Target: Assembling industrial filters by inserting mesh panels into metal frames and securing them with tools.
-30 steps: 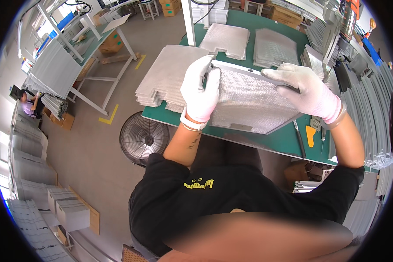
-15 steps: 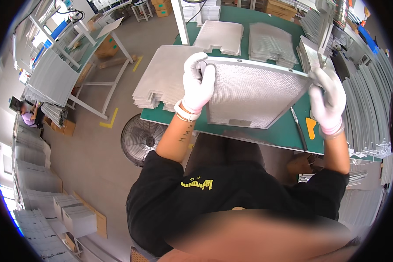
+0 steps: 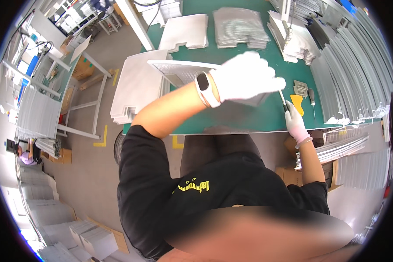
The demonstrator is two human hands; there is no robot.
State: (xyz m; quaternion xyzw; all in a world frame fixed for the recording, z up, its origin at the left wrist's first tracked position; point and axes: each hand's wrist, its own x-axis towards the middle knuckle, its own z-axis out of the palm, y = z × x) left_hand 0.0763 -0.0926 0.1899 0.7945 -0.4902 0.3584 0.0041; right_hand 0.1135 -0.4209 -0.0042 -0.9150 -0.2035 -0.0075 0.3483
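Note:
My left hand (image 3: 244,78), in a white glove with a watch at the wrist, grips the right end of a metal mesh filter panel (image 3: 179,70). The panel is lifted above the green table (image 3: 266,118) and tilted, so I see it nearly edge on. My right hand (image 3: 295,122), also gloved, rests at the table's front right edge. It is closed around a slim tool with a dark handle (image 3: 284,102) that points away from me. The right hand does not touch the panel.
A stack of cut metal sheets (image 3: 135,87) lies on the table's left end, and more stacks (image 3: 185,30) (image 3: 240,26) sit at the back. Rows of metal frames (image 3: 358,65) fill the right side. A yellow scraper (image 3: 298,102) and a screwdriver (image 3: 312,96) lie near my right hand. Another person (image 3: 24,155) sits far left.
My right hand has let go of the panel, dropped to the table's right front and closed on the slim tool. My left hand alone now holds the panel, raised and tilted.

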